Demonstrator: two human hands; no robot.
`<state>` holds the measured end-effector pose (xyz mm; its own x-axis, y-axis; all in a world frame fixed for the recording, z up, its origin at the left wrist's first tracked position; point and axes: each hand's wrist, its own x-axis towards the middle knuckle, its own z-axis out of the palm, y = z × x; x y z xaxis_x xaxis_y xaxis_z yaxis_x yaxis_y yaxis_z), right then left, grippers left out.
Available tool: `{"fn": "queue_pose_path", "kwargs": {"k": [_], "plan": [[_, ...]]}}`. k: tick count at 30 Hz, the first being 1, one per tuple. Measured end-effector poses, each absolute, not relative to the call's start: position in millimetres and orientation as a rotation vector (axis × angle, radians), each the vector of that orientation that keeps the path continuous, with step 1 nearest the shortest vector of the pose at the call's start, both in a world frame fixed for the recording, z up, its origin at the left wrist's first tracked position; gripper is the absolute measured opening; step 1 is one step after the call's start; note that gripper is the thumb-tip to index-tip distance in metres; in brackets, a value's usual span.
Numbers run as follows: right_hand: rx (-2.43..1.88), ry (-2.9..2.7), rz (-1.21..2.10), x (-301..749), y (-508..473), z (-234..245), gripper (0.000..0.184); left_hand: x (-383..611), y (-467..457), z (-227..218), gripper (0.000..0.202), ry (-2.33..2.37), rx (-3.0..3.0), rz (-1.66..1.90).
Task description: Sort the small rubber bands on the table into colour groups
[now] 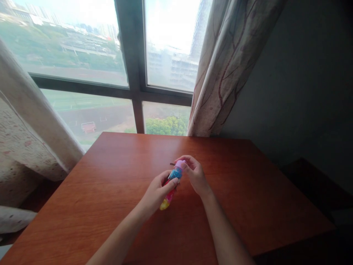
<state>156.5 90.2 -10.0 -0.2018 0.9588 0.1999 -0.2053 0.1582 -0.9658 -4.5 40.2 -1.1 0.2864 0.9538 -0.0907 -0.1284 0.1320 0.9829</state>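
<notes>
The left grip (156, 188) closes around a multicoloured bottle (175, 174), thumb on top; the right grip (196, 176) has its thumb and fingers on the purple cap (181, 164). The bottle slants over the middle of the tabletop (110, 184), yellow end nearer the person; whether it touches the wood I cannot tell. Wide stretches of tabletop run left and right, both side edges well apart from the hands. Beyond the far edge stand the window (135, 92) and right curtain (217, 73).
</notes>
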Motion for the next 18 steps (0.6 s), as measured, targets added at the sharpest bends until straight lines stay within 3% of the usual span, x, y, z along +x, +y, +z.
{"fn": "queue_pose_path", "kwargs": {"k": [13, 18], "plan": [[-0.740, -1.344, 1.381, 167.0, 84.2, -0.3, 0.030, -8.4, 36.1, 9.5, 0.042, 0.778, 0.849, 0.850], [-0.950, -1.507, 1.308, 169.3, 90.4, -9.4, 0.031, -5.5, 35.9, 4.4, 0.031, 0.996, 1.323, 0.909]]}}
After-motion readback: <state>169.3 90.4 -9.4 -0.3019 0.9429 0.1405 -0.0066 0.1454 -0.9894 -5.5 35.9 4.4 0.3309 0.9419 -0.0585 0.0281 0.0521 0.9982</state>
